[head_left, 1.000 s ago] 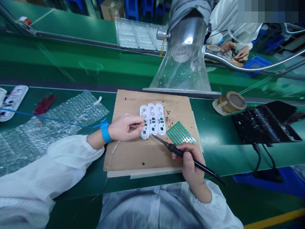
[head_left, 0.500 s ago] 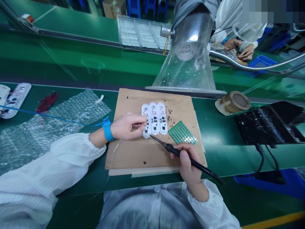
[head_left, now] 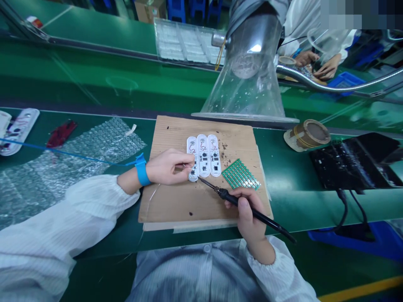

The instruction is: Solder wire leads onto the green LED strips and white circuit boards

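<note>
My right hand (head_left: 248, 212) grips a black soldering iron (head_left: 256, 214). Its tip reaches the lower end of the leftmost of three white oblong casings, close to my left fingertips; contact there is too small to make out. My left hand (head_left: 171, 166) is closed in a pinch over that left casing (head_left: 192, 144), and what the fingers hold is hidden. The middle casing (head_left: 204, 157) and the right casing (head_left: 215, 156) lie alongside, showing thin wires and black chips. Right of them sits a green circuit board panel (head_left: 241, 174). All rest on a cardboard sheet (head_left: 176, 205).
A clear fume hood (head_left: 245, 96) hangs behind the cardboard. To the right stand a round brown container (head_left: 311, 133) and a black box (head_left: 355, 163) with cables. Bubble wrap (head_left: 78, 167) covers the left side. A blue cord (head_left: 78, 156) runs to my left wristband. Another person's hands (head_left: 327, 67) work opposite.
Both hands, the soldering iron and the casings keep nearly the same positions. The whole view shifts very slightly.
</note>
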The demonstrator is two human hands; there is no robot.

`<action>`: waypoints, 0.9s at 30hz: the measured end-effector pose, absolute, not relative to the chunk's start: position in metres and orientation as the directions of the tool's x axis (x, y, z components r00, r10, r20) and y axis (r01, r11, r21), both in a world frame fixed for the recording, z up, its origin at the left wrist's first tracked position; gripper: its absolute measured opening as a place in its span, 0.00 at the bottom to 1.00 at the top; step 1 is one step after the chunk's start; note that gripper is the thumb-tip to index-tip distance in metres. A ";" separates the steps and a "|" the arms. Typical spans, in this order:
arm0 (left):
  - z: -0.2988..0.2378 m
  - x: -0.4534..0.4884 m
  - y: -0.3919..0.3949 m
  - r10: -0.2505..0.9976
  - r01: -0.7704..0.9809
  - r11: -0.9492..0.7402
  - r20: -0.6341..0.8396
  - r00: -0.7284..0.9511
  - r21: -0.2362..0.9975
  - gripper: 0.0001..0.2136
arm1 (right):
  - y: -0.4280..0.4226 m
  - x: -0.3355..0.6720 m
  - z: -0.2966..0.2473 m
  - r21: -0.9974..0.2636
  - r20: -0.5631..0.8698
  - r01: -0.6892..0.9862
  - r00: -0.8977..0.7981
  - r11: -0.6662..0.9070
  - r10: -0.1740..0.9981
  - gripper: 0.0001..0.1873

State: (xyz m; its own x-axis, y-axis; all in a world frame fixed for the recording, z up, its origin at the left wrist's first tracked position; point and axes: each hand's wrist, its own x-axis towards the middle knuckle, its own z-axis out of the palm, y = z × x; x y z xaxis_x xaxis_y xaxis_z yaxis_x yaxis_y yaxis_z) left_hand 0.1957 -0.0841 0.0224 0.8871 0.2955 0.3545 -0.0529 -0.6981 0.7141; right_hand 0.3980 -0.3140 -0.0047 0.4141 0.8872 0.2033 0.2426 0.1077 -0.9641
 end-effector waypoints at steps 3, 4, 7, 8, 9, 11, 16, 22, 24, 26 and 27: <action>0.022 0.196 -0.084 0.298 -0.050 -0.697 0.353 0.887 0.715 0.11 | -0.314 0.398 -0.005 -0.965 0.200 0.236 0.396 0.111 0.896 0.12; 0.021 0.196 -0.084 0.297 -0.056 -0.698 0.360 0.884 0.714 0.11 | -0.315 0.398 -0.005 -0.964 0.200 0.240 0.382 0.112 0.902 0.11; 0.021 0.196 -0.084 0.298 -0.058 -0.696 0.362 0.884 0.715 0.11 | -0.316 0.400 -0.008 -0.961 0.193 0.258 0.352 0.103 0.916 0.11; 0.021 0.196 -0.084 0.299 -0.052 -0.695 0.354 0.886 0.718 0.11 | -0.317 0.401 -0.009 -0.961 0.188 0.259 0.348 0.099 0.918 0.11; 0.021 0.196 -0.084 0.301 -0.047 -0.692 0.347 0.888 0.721 0.11 | -0.318 0.401 -0.010 -0.961 0.184 0.259 0.346 0.095 0.920 0.11; 0.021 0.196 -0.084 0.303 -0.040 -0.689 0.338 0.891 0.724 0.11 | -0.318 0.402 -0.011 -0.962 0.182 0.256 0.341 0.095 0.922 0.11; 0.021 0.196 -0.083 0.293 -0.056 -0.713 0.369 0.882 0.699 0.11 | -0.316 0.401 -0.010 -0.966 0.195 0.231 0.340 0.120 0.920 0.09; 0.022 0.196 -0.084 0.288 -0.060 -0.711 0.368 0.884 0.700 0.11 | -0.318 0.403 -0.011 -0.967 0.172 0.235 0.311 0.100 0.935 0.09; 0.023 0.196 -0.084 0.295 -0.044 -0.704 0.349 0.889 0.708 0.11 | -0.319 0.403 -0.012 -0.964 0.168 0.251 0.308 0.091 0.936 0.10; 0.022 0.196 -0.084 0.303 -0.032 -0.697 0.335 0.892 0.716 0.11 | -0.319 0.403 -0.012 -0.962 0.171 0.260 0.325 0.086 0.930 0.10; 0.022 0.196 -0.084 0.303 -0.033 -0.697 0.335 0.892 0.717 0.11 | -0.318 0.402 -0.011 -0.962 0.172 0.259 0.334 0.085 0.927 0.11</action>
State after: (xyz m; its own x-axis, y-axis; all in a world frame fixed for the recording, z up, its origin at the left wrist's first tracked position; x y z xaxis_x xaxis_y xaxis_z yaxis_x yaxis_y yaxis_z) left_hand 0.1961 -0.0840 0.0222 0.8920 0.3031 0.3354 -0.0327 -0.6968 0.7165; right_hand 0.4020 -0.3182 -0.0108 0.3340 0.9268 0.1716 0.2588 0.0849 -0.9622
